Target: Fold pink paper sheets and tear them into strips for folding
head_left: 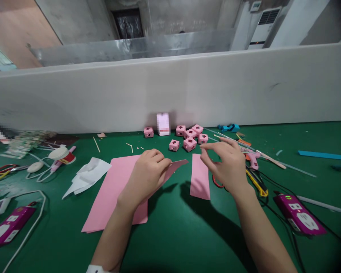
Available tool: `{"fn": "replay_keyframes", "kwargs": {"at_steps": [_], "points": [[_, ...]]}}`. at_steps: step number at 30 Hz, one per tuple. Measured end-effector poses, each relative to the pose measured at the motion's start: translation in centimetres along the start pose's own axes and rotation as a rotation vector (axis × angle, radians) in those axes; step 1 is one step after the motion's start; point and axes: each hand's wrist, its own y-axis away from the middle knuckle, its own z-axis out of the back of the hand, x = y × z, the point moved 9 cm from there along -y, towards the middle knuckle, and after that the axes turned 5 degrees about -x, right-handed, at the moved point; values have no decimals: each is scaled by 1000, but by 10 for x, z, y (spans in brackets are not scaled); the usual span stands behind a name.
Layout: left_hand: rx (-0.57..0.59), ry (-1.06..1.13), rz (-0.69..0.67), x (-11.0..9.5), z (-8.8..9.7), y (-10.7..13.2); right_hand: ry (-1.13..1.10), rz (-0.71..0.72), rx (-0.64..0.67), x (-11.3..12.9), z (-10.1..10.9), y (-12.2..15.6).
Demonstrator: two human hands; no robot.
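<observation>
My left hand (150, 170) is closed on a strip of pink paper (176, 164), whose free end sticks out to the right above the table. Beneath that hand lies a stack of large pink paper sheets (113, 189). My right hand (226, 163) is raised, thumb and index fingertips pinched together; anything between them is too small to make out. A smaller pink paper rectangle (200, 178) lies flat just left of it. Red-handled scissors (217, 182) are partly hidden behind my right hand. Several folded pink paper cubes with dark openings (190, 144) sit beyond both hands.
Crumpled white paper (88, 174) and a paper cup (63, 154) are on the left. A pink glue gun (253, 159), a yellow cutter (257, 182) and a purple power strip (299, 214) with cables lie right. A white partition (102, 98) closes off the back.
</observation>
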Motion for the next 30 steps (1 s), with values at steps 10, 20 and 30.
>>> {"fn": "replay_keyframes", "kwargs": {"at_steps": [10,20,30], "points": [[60,76,-2,-6,-12,-1,-173,146,273,47,-45,22],[-66,-55,33,17,-17,-7,-101,97,228,28,-33,15],[-117,-187,217,72,-9,1,-65,-14,231,-4,-11,4]]}}
